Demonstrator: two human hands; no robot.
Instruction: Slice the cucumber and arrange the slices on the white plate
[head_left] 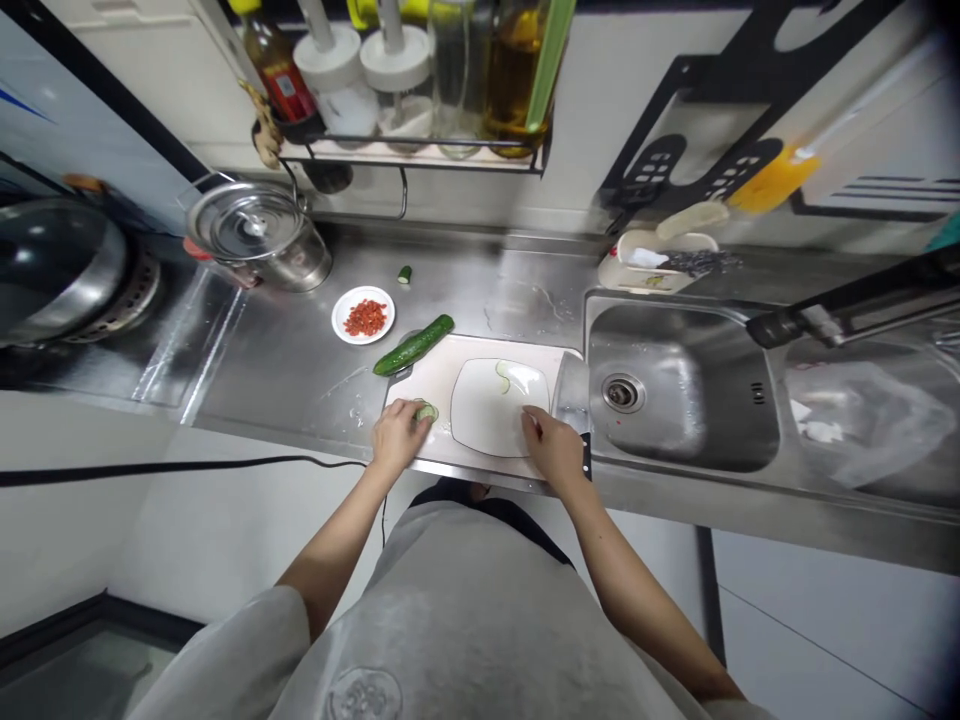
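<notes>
My left hand is closed around a few thin cucumber slices at the left end of the cutting board. My right hand has its fingers pinched together over the right edge of a white plate; what they hold, if anything, is too small to make out. Pale green slices lie in a curved row near the plate's far side. Beyond my left hand, a cut cucumber rests across the board's far left corner. A knife lies at the board's right end, its handle beside my right hand.
Chopped red pieces fill a small white dish, with a cucumber end nearby. A lidded steel pot stands at the back left. To the right is the sink, with a caddy behind it. A bottle rack hangs above.
</notes>
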